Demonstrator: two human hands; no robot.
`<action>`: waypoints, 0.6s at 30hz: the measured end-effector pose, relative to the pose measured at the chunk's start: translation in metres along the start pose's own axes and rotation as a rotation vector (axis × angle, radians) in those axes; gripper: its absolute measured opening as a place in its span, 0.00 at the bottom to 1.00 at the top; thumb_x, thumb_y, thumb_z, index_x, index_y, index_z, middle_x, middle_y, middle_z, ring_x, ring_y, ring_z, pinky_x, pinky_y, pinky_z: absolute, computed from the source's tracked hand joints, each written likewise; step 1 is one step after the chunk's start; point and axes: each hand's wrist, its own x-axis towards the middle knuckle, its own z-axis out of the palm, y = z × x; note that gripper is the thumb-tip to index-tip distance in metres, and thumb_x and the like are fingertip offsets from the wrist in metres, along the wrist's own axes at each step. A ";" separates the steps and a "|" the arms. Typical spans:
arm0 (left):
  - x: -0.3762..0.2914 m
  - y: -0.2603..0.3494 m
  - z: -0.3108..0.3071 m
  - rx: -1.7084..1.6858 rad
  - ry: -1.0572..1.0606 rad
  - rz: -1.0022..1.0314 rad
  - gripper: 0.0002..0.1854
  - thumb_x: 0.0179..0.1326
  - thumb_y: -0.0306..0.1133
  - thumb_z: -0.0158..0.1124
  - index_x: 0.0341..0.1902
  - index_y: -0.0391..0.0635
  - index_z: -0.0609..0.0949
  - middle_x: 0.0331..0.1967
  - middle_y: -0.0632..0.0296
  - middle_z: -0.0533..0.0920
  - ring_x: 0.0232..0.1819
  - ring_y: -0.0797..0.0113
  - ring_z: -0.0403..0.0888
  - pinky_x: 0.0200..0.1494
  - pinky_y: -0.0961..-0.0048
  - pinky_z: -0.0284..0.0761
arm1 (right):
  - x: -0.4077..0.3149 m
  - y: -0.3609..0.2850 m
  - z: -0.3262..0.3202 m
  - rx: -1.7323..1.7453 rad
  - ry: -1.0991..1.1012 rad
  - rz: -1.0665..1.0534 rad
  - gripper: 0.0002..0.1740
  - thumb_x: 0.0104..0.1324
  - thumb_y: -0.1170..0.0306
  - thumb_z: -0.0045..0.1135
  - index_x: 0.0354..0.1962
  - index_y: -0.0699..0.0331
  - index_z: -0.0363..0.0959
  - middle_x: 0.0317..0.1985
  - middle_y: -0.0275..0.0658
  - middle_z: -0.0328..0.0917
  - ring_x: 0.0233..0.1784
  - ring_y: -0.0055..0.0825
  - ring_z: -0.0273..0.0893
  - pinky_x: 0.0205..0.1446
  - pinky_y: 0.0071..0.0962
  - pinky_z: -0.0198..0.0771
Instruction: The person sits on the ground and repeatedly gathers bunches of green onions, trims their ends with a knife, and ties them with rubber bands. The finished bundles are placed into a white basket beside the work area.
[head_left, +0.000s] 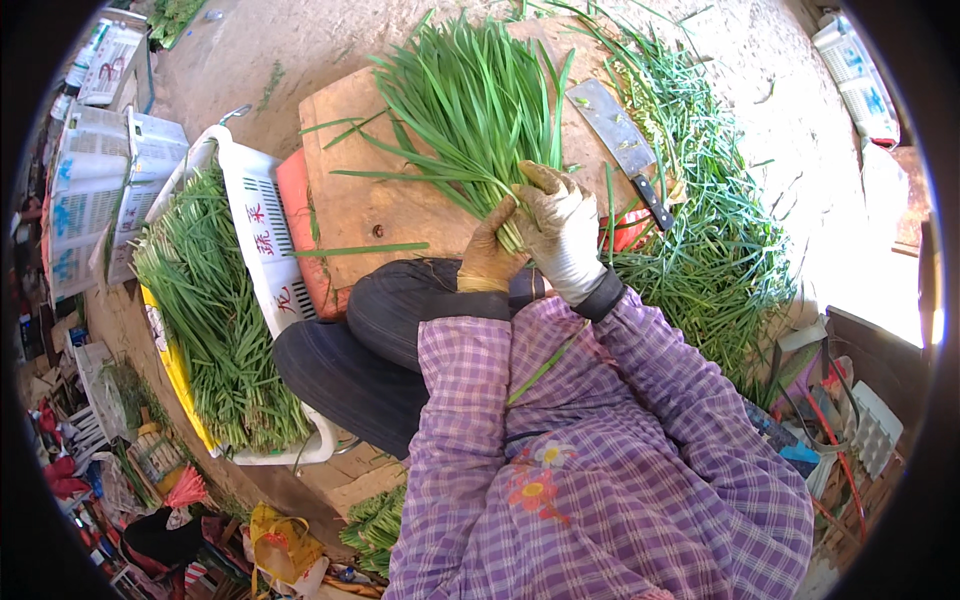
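A large bunch of garlic chives fans out over a worn wooden board, its leaves pointing away from me. My left hand, in a yellowish stained glove, grips the stem ends from the left. My right hand, in a soiled white glove, closes around the same stems from the right, its fingers near the left thumb. To the right on the board lies a cleaver with a black handle, its blade dotted with green bits. A few loose leaves stick out leftward from the bunch.
A white plastic basket packed with chives stands left of my knees. Loose cut leaves heap on the right. A red support shows under the board. Stacked crates stand far left; an egg tray lies lower right.
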 end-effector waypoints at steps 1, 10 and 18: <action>0.000 0.000 0.001 0.021 0.008 0.006 0.18 0.64 0.24 0.64 0.57 0.42 0.77 0.51 0.57 0.83 0.55 0.60 0.81 0.55 0.58 0.80 | 0.001 0.002 0.000 -0.003 0.002 -0.017 0.18 0.47 0.72 0.67 0.39 0.59 0.77 0.51 0.37 0.78 0.54 0.40 0.76 0.53 0.43 0.70; 0.003 -0.002 -0.006 -0.050 0.008 0.044 0.18 0.64 0.32 0.67 0.55 0.41 0.77 0.50 0.57 0.83 0.53 0.60 0.81 0.54 0.63 0.81 | -0.011 -0.011 -0.028 -0.102 -0.038 -0.254 0.16 0.48 0.75 0.62 0.37 0.58 0.72 0.50 0.36 0.76 0.55 0.38 0.75 0.53 0.43 0.69; 0.003 0.003 -0.006 0.223 0.029 0.013 0.16 0.60 0.22 0.64 0.52 0.30 0.78 0.49 0.45 0.83 0.50 0.51 0.84 0.53 0.52 0.82 | -0.010 0.025 -0.041 0.241 -0.021 0.259 0.21 0.59 0.81 0.62 0.51 0.60 0.79 0.46 0.46 0.82 0.48 0.36 0.82 0.47 0.30 0.77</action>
